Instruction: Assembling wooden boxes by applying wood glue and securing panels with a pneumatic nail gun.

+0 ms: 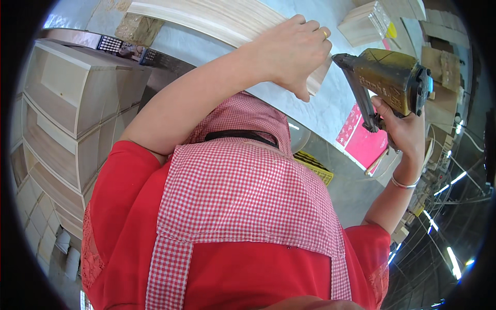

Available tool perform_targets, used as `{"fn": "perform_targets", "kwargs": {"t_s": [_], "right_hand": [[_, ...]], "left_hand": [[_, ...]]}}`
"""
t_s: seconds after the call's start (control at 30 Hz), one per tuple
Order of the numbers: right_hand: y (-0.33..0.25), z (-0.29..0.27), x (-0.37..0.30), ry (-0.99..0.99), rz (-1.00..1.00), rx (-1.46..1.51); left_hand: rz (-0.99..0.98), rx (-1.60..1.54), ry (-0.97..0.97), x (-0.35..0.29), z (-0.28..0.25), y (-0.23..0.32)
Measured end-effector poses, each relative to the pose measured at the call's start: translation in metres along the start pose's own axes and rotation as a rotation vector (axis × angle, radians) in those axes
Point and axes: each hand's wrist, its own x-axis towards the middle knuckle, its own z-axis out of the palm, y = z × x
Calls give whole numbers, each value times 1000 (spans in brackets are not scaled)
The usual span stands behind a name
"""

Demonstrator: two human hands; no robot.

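My left hand (295, 56) is closed over the right end of a pale wood-grained board (206, 18), thumb on the near side and fingers over the far side. The board lies along the light marble-patterned tabletop (289, 103). In my right hand (405, 132) is a nail gun (386, 77) with a worn yellow and black body, its grip wrapped by my fingers. The tool's nose points left, close to the board's right end. Whether the two touch, I cannot tell. My palm hides part of the board's end.
Pale wooden drawer-like boxes (57, 113) are stacked at the left. A plastic-wrapped bundle of wooden pieces (361, 23) sits at the table's far right. A pink printed sheet (367, 147) lies by the near right edge. Below the table shows a yellow crate (315, 168).
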Motion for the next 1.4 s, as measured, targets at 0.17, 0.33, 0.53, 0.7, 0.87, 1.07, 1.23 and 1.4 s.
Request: {"fn": "perform_targets", "kwargs": {"t_s": [0.17, 0.33, 0.53, 0.7, 0.87, 1.07, 1.23, 1.4], "right_hand": [[3, -1, 3, -33, -17, 50], [5, -4, 6, -22, -9, 42], [27, -3, -1, 36, -38, 4], [77, -3, -43, 298, 78, 121], [162, 23, -92, 400, 323, -41], [249, 71, -111, 406, 719, -425], [270, 96, -109, 505, 780, -416], [241, 94, -74, 724, 552, -472]], "left_hand": [[-5, -12, -19, 0, -1, 2], [10, -3, 9, -2, 1, 3], [38, -67, 21, 2, -2, -3], [106, 9, 278, -13, -26, -35], [-199, -35, -451, 8, -86, -55], [-373, -200, -156, 68, -126, -37], [-544, -1066, 321, 44, -103, -24], [-1022, -1486, 511, -39, -20, -13]]}}
